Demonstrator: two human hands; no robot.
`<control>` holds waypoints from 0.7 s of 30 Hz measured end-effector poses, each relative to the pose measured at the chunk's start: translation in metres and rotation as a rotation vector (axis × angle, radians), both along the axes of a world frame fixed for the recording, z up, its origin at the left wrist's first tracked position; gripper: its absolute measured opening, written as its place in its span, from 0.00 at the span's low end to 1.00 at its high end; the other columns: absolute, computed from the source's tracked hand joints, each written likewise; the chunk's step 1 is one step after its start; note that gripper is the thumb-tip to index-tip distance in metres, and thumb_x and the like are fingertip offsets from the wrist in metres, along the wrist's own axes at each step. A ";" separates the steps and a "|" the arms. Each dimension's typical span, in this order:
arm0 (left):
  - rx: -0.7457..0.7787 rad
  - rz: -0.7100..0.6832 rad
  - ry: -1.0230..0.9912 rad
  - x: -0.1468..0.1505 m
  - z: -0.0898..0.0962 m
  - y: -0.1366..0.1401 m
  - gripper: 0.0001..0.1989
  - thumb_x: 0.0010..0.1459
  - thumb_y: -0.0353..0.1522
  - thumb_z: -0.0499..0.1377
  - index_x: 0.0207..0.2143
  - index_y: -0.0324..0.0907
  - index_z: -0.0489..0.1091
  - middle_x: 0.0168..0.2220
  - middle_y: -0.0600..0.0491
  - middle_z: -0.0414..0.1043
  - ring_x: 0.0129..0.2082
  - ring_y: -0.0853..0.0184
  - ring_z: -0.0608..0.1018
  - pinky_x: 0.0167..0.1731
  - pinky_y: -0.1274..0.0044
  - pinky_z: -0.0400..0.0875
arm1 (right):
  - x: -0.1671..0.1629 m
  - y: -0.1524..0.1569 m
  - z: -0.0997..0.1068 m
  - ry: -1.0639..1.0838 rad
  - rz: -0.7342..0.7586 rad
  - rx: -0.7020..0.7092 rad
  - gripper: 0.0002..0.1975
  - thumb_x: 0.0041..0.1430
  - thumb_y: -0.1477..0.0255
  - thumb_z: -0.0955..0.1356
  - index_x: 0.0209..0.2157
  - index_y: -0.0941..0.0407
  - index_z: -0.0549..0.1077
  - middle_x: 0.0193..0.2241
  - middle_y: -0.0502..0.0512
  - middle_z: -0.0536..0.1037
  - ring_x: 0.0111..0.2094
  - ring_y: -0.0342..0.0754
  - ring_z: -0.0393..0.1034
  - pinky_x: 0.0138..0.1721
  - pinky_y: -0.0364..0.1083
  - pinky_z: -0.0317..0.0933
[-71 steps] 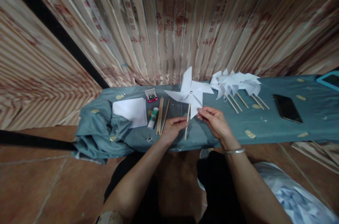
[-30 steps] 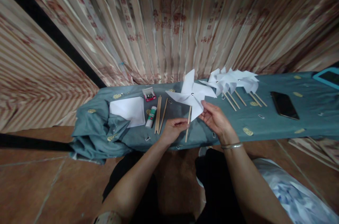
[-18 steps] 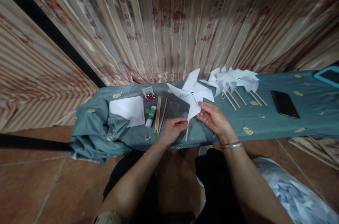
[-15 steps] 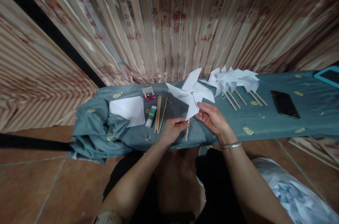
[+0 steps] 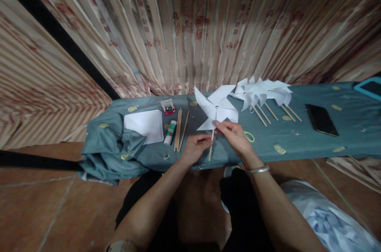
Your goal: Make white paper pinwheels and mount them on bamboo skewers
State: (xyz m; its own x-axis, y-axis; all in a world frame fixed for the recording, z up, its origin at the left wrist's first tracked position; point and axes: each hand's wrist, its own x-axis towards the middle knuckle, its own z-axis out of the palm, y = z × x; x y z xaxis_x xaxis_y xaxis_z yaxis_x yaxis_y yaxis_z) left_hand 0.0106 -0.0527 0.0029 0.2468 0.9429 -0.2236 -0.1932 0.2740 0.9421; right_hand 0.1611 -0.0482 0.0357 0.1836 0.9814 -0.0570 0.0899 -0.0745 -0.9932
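Observation:
A white paper pinwheel (image 5: pixel 224 114) with a shiny pin at its centre is held up over the cloth-covered bench. My left hand (image 5: pixel 195 147) pinches its wooden stick (image 5: pixel 211 149) below the blades. My right hand (image 5: pixel 235 136), with a bangle at the wrist, closes thumb and fingers on the pinwheel at the lower blades, near the top of the stick. Part of that grip is hidden behind the paper. Just right of this hand lies a light-green ring (image 5: pixel 249 137), partly covered by the hand.
Several finished pinwheels (image 5: pixel 262 91) lie overlapping at the back right, beside a black phone (image 5: pixel 321 119). To the left are loose wooden sticks (image 5: pixel 179 131), a glue stick (image 5: pixel 170 132), an opened box of pins (image 5: pixel 168 107) and white paper sheets (image 5: pixel 145 125). A curtain (image 5: pixel 190 29) hangs behind the bench.
The pinwheel's blades have turned about the pin. My right hand has shifted slightly left and down toward the stick, and the green ring now shows beside it. My left hand still grips the stick.

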 end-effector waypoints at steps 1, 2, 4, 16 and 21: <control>0.000 0.004 0.004 0.000 0.000 0.000 0.11 0.37 0.31 0.70 0.28 0.41 0.80 0.27 0.53 0.79 0.28 0.67 0.77 0.37 0.74 0.72 | 0.000 -0.001 -0.001 -0.042 0.011 0.010 0.24 0.44 0.48 0.72 0.18 0.56 0.76 0.17 0.49 0.74 0.21 0.41 0.63 0.27 0.43 0.56; 0.000 0.010 0.006 -0.001 -0.001 0.001 0.11 0.37 0.31 0.70 0.28 0.41 0.80 0.27 0.53 0.79 0.28 0.68 0.77 0.37 0.75 0.72 | 0.001 -0.001 -0.001 -0.071 0.021 0.015 0.24 0.46 0.48 0.72 0.19 0.57 0.77 0.17 0.50 0.75 0.21 0.42 0.64 0.27 0.43 0.57; 0.000 0.021 0.002 -0.002 -0.001 0.001 0.11 0.37 0.31 0.70 0.29 0.40 0.80 0.27 0.53 0.79 0.28 0.68 0.77 0.37 0.75 0.72 | 0.003 -0.003 -0.001 -0.085 0.031 0.020 0.24 0.47 0.48 0.71 0.21 0.57 0.78 0.20 0.52 0.78 0.23 0.43 0.67 0.29 0.44 0.59; -0.059 0.029 -0.046 0.003 -0.003 0.007 0.15 0.33 0.33 0.72 0.28 0.40 0.80 0.27 0.52 0.79 0.28 0.68 0.77 0.38 0.75 0.72 | 0.050 -0.008 0.003 -0.216 -0.449 0.277 0.18 0.49 0.55 0.72 0.29 0.56 0.79 0.28 0.55 0.81 0.30 0.48 0.73 0.37 0.49 0.67; -0.076 -0.012 -0.043 0.007 -0.004 0.007 0.16 0.31 0.34 0.73 0.28 0.40 0.80 0.26 0.53 0.79 0.27 0.69 0.77 0.37 0.75 0.72 | 0.060 0.002 -0.006 -0.163 -0.375 0.280 0.21 0.49 0.58 0.73 0.41 0.57 0.78 0.40 0.60 0.81 0.40 0.52 0.75 0.47 0.53 0.67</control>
State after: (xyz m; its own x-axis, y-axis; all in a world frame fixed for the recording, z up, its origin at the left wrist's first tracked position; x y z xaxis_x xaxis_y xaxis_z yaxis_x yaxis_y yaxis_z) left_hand 0.0171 -0.0457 -0.0016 0.2693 0.9206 -0.2828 -0.2296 0.3466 0.9095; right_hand 0.2216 -0.0460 0.0301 0.5119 0.8194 0.2579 0.2636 0.1359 -0.9550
